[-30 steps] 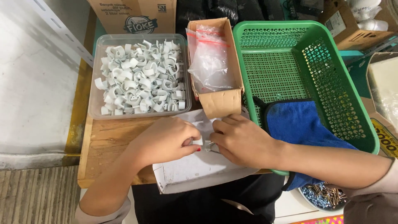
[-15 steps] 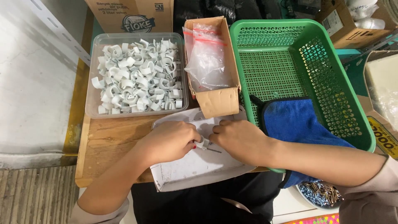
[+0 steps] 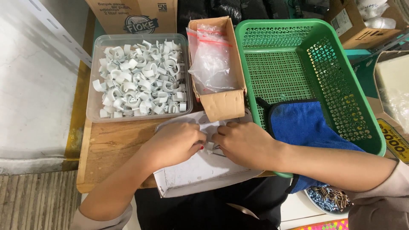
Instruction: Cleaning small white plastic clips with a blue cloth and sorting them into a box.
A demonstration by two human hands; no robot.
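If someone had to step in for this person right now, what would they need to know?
Left hand and right hand are fingertip to fingertip over a shallow white tray, pinching something small and white; what it is cannot be told.
Clear tub of white clips sits behind the left hand.
Cardboard box of small plastic bags stands just beyond the tray.
Green basket on the right holds only a blue cloth.
Nothing finished is visible.

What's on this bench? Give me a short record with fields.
Left hand: on the white tray, fingertips meeting the right's
Right hand: pinching something small, too hidden to identify
Clear tub: full of white plastic cable clips
Cardboard box: holds small zip bags
Green basket: blue cloth draped over its rim
Bowl of nails: lower right
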